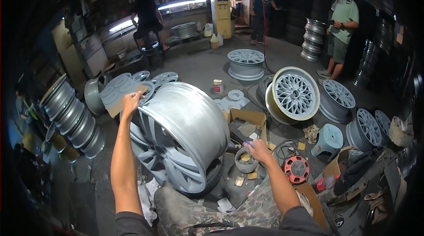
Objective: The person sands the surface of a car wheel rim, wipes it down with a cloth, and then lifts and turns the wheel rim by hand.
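Note:
A large silver alloy wheel [190, 116] stands tilted in front of me, its spoked face turned left and its lower edge over a dark tire [215, 176]. My left hand [131, 103] is closed at the wheel's upper left edge, fingers curled; the exact contact is hard to see. To the right of the wheel, my right hand [261, 151] is closed on a small purple item [250, 144] whose kind I cannot make out. Just below it sits a round grey container [244, 161], with yellowish squares [239, 180] on the floor around it.
An open cardboard box [260, 119] sits beyond my right hand. Other wheels [295, 94] lie right and ahead; a rim stack [73, 112] rises at left. A red cable reel [297, 169] and a light blue stool [327, 141] stand at right. Several people [343, 19] are farther back.

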{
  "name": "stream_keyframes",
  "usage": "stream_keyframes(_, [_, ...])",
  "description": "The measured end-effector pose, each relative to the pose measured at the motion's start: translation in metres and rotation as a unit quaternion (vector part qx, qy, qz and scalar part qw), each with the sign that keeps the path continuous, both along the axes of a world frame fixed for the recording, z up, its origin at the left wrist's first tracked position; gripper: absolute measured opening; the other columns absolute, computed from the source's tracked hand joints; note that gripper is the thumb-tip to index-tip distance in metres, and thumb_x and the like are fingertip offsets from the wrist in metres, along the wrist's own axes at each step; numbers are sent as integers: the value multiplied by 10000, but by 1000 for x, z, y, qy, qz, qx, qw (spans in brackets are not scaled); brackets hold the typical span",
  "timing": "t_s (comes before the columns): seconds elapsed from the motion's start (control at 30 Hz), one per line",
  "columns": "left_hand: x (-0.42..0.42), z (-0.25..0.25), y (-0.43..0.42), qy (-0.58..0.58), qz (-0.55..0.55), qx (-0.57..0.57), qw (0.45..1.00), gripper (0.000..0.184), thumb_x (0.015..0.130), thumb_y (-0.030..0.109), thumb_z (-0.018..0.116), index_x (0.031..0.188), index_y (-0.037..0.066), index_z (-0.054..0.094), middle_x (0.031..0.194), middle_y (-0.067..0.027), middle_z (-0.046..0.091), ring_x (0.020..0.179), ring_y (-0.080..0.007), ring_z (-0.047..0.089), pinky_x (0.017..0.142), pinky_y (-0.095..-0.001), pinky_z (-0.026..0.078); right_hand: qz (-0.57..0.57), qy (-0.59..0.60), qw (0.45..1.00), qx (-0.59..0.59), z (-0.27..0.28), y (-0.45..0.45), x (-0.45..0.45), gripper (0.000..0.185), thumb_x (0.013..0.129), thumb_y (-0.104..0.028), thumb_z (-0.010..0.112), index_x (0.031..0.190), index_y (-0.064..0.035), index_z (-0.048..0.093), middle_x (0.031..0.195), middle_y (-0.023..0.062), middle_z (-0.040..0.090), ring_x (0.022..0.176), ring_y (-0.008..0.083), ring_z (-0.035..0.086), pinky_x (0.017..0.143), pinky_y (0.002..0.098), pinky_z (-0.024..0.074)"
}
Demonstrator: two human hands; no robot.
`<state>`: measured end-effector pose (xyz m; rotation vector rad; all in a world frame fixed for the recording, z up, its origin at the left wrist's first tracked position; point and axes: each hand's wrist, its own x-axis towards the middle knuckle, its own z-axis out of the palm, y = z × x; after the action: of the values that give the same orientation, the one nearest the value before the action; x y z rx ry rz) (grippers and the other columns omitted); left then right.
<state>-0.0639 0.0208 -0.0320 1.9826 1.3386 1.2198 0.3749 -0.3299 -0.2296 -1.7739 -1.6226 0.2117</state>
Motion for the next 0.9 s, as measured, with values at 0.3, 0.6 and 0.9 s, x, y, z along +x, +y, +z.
stream_keyframes(0.3, [2, 5, -7, -1, -8, -6, 1000, 404, 924, 345, 602, 832, -13, 763, 626, -12, 583, 628, -101, 496, 600, -305, 389, -28, -1, 999, -16, 0, -7, 3, 321, 930, -278, 644, 883, 32, 712, 868, 320, 636, 876, 497, 608, 775, 544, 466])
stream_keyframes(0.6, [0, 3, -3, 7, -9, -6, 1000, 405, 916, 348, 598, 836, -14, 761, 638, -24, 601, 644, -111, 519, 618, -311, 404, -23, 0, 999, -26, -3, -7, 6, 344, 931, -290, 645, 877, 45, 706, 840, 325, 619, 847, 506, 599, 754, 537, 467])
stream_keyframes(0.9, [-2, 1, 2, 15, 2, -4, 1000, 416, 913, 358, 595, 837, -17, 760, 614, -24, 573, 627, -110, 508, 604, -316, 397, -32, -2, 999, -31, 1, -13, 8, 319, 926, -276, 651, 887, 36, 708, 864, 327, 626, 856, 495, 607, 743, 533, 468])
